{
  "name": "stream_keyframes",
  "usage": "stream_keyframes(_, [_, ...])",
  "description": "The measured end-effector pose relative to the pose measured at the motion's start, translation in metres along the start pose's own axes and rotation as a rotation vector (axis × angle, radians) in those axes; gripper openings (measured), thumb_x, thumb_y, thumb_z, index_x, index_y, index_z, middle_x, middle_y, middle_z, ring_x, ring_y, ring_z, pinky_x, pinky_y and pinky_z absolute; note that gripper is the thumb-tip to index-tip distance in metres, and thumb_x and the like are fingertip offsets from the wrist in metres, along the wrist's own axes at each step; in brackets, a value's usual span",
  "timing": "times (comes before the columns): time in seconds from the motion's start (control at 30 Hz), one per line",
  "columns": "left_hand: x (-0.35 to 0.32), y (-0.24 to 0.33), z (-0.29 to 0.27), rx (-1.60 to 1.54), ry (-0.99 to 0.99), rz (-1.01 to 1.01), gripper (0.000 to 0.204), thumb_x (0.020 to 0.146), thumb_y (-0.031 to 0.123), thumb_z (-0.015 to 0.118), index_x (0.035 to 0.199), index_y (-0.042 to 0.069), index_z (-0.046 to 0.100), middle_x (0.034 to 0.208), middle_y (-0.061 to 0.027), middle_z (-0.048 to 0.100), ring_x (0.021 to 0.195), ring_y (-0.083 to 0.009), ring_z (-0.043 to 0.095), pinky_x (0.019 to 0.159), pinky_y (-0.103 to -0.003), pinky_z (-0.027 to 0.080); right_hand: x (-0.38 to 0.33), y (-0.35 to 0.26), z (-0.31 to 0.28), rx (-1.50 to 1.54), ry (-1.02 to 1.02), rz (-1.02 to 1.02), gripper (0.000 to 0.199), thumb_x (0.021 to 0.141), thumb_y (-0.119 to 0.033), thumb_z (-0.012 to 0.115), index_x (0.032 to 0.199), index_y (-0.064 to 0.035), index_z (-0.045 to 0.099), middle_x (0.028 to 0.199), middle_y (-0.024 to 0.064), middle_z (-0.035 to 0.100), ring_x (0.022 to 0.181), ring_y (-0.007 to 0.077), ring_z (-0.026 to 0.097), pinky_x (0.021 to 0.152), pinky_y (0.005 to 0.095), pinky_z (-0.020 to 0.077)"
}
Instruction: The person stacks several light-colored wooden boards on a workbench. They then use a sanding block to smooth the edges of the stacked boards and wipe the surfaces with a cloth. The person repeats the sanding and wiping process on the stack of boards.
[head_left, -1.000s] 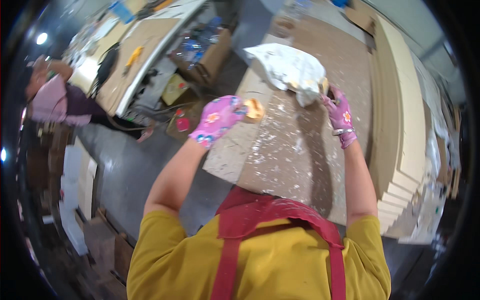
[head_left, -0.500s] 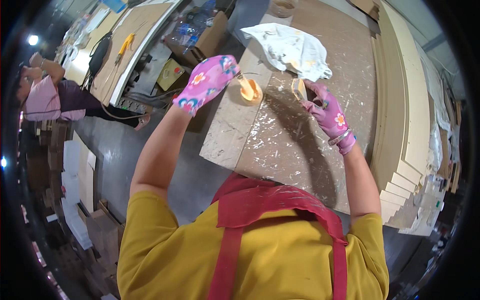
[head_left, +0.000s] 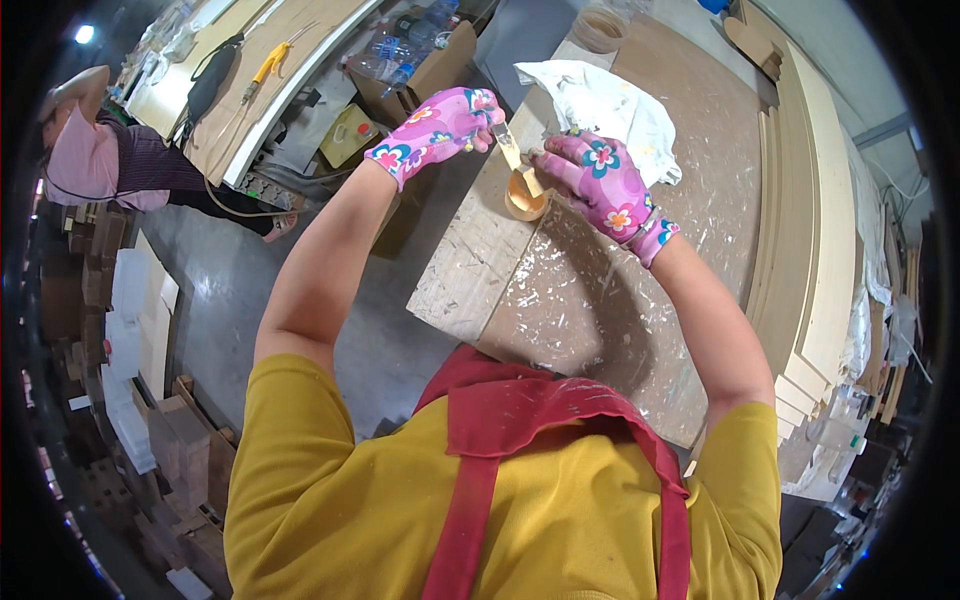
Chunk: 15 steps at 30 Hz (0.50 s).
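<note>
L hand [head_left: 440, 125] fingers pinch brush [head_left: 507, 146]; R hand [head_left: 597, 180] grips wooden piece [head_left: 524, 194] nr bench edge [head_left: 470, 255].

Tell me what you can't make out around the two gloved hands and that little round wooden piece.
Head view only:
- Round wooden piece: its far side is hidden by the right hand.
- Brush in the left hand: handle covered by the glove; bristle tip too small to tell if it is loaded.
- White cloth: near edge hidden behind the right hand.
- Stacked boards: bent and blurred toward the rim.
</note>
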<state>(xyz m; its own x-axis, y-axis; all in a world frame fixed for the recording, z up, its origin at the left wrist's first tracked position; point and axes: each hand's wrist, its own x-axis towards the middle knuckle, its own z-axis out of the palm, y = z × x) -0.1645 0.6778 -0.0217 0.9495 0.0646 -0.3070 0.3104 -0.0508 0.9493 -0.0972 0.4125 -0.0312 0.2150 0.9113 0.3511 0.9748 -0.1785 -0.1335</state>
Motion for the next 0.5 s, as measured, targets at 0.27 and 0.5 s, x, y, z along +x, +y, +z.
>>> stream_keyframes(0.27, [-0.004, 0.000, 0.012, -0.067, 0.016, -0.054, 0.018, 0.100, 0.015, 0.052, 0.096, 0.001, 0.062, 0.086, 0.0008, 0.064, 0.069, -0.0091, 0.057, 0.064, -0.024, 0.045, -0.003, -0.005, 0.000, -0.109, -0.021, -0.019, 0.042, 0.085, -0.017, 0.062, 0.127, -0.0170, 0.060, 0.125, 0.0069, 0.062, 0.116, 0.0269, 0.059, 0.096, 0.0433, 0.0433])
stream_keyframes(0.5, [-0.044, 0.005, 0.026, 0.304, 0.109, 0.164, 0.012, 0.091, 0.006, 0.054, 0.096, -0.001, 0.063, 0.094, -0.0040, 0.068, 0.080, -0.0138, 0.061, 0.074, -0.027, 0.048, -0.025, -0.005, 0.005, 0.685, -0.077, 0.412, 0.040, 0.096, -0.021, 0.059, 0.134, -0.0112, 0.057, 0.127, 0.0141, 0.063, 0.108, 0.0281, 0.064, 0.093, 0.0370, 0.0484])
